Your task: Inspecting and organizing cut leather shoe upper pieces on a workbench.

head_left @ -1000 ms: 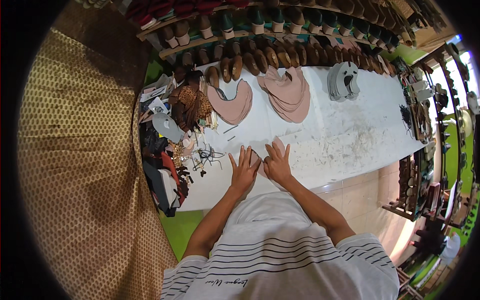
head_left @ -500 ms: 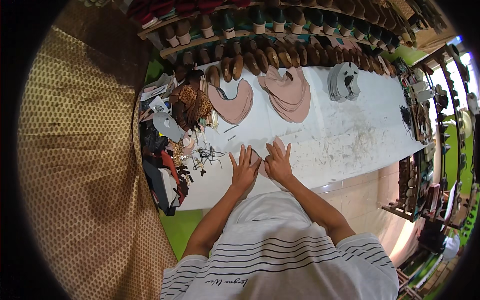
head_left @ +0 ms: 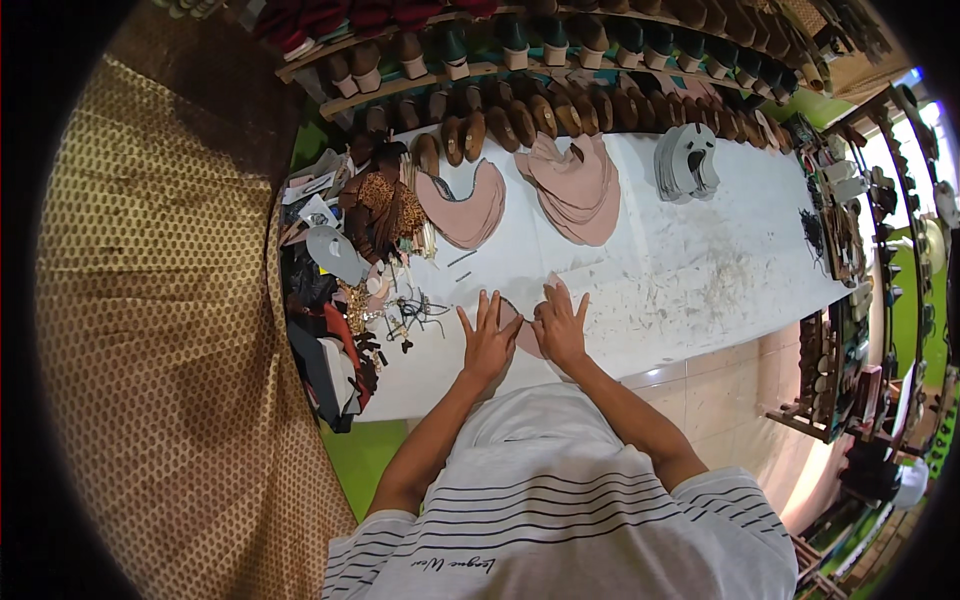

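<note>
A curved pink shoe-upper piece (head_left: 529,341) lies on the white-covered table in front of me, partly hidden under both hands. My left hand (head_left: 489,338) rests on its left side with fingers stretched and spread, the thumb toward the middle. On the right side my right hand (head_left: 563,328) presses down, fingers extended and thumb near the left thumb. Part of the pink piece shows past the right fingertips. Beyond my hands lie a stack of pink upper pieces (head_left: 590,205) and another curved pink stack (head_left: 470,217) with a dark inner edge.
Grey cut pieces (head_left: 686,165) stand stacked at the far right of the table (head_left: 640,260). Brown scraps (head_left: 385,205), black cords (head_left: 412,312) and small parts crowd the left end. Racks of shoes (head_left: 515,50) line the back, with more shelves (head_left: 830,370) at right. A patterned curtain (head_left: 180,300) hangs left.
My right hand has shifted slightly rightward along the pink piece, and its fingers have changed their spread. My left hand stays in nearly the same place.
</note>
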Tool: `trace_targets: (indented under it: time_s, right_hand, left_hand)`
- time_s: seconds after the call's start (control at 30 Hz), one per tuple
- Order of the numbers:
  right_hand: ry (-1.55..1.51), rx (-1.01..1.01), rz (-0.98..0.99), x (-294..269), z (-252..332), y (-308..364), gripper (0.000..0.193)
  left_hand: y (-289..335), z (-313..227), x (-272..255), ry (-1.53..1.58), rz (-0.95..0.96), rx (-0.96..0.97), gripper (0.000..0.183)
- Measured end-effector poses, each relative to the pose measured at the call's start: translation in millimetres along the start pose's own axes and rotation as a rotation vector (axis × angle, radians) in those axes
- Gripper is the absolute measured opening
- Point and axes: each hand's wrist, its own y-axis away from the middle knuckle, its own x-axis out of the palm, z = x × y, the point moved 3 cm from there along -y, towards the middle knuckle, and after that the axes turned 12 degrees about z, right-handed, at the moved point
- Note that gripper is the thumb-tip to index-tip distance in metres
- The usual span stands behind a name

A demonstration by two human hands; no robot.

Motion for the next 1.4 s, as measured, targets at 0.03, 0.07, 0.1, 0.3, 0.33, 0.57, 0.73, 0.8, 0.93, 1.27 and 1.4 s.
trace_targets:
  time_s: [0.03,0.07,0.1,0.3,0.33,0.57,0.73,0.8,0.93,1.27,1.4]
  right_hand:
    - [-0.052,0.045,0.034,-0.8,-4.8,1.8,0.011]
    - [-0.104,0.091,0.067,-1.8,-9.8,4.0,0.012]
    - [-0.104,0.092,0.066,-4.2,-12.8,7.4,0.012]
    - [-0.178,0.169,0.066,-23.8,-26.8,41.6,0.016]
    - [-0.166,0.169,0.05,-25.3,-28.0,46.6,0.016]
    - [-0.105,0.109,-0.039,-22.0,-32.6,60.0,0.018]
    - [-0.109,0.065,-0.005,-26.2,-22.9,39.5,0.016]
    - [-0.112,0.041,0.006,-25.1,-20.6,32.0,0.015]
    - [-0.067,-0.029,0.018,-16.1,-18.6,25.6,0.011]
    - [-0.06,0.068,0.099,-11.8,-21.7,16.3,0.005]
    - [-0.03,0.07,0.095,-15.0,-20.9,10.7,0.006]
  left_hand:
    - [0.4,1.2,0.2,0.006,0.004,-0.012,0.037]
    - [0.7,1.8,0.4,0.006,0.005,-0.01,0.037]
    - [1.0,2.9,1.1,0.017,0.004,-0.009,0.039]
    - [6.0,3.4,1.5,0.074,-0.017,0.012,0.041]
    - [5.9,2.4,0.5,0.086,-0.023,0.023,0.041]
    - [6.5,-5.2,-5.0,0.121,-0.056,0.067,0.042]
    - [8.3,-10.8,-2.4,0.067,-0.002,0.113,0.045]
    - [8.8,-11.1,-0.4,0.043,0.01,0.111,0.046]
    - [11.3,-9.5,4.1,0.016,0.006,0.117,0.048]
    - [8.4,-8.7,5.5,0.014,0.03,0.082,0.05]
    - [8.3,-10.1,6.3,0.018,0.029,0.081,0.05]
